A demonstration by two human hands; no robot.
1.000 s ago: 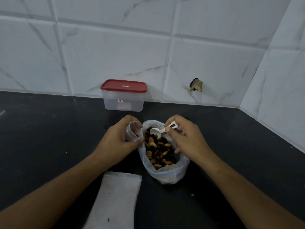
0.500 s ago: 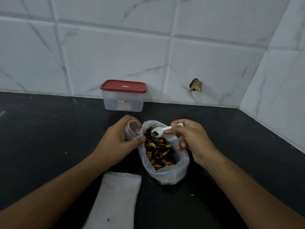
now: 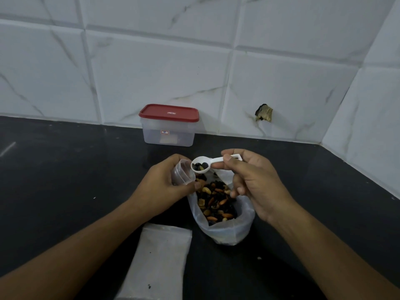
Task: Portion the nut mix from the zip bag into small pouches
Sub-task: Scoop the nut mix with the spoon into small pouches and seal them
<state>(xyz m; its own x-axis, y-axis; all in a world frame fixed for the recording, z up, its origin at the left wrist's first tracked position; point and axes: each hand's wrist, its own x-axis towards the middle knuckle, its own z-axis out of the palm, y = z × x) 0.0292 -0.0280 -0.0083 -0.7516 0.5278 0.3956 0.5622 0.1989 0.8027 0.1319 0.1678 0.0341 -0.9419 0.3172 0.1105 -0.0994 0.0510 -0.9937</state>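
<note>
An open clear zip bag [image 3: 225,231] stands on the black counter [image 3: 65,180], filled with a nut mix [image 3: 216,201] of almonds, cashews and dark raisins. My left hand [image 3: 160,191] grips a small clear pouch [image 3: 183,173] held open at the bag's left rim. My right hand [image 3: 255,182] pinches the handle of a white plastic scoop [image 3: 201,166]. The scoop holds a few dark pieces and hovers just above the pouch's mouth.
A stack of flat clear pouches [image 3: 160,263] lies on the counter near the front edge. A clear box with a red lid [image 3: 168,125] stands against the tiled wall behind. The wall corner closes in on the right.
My right hand lifted the scoop out of the bag with some mix in it and carried it left, up to the mouth of the pouch. My left hand stayed put.
</note>
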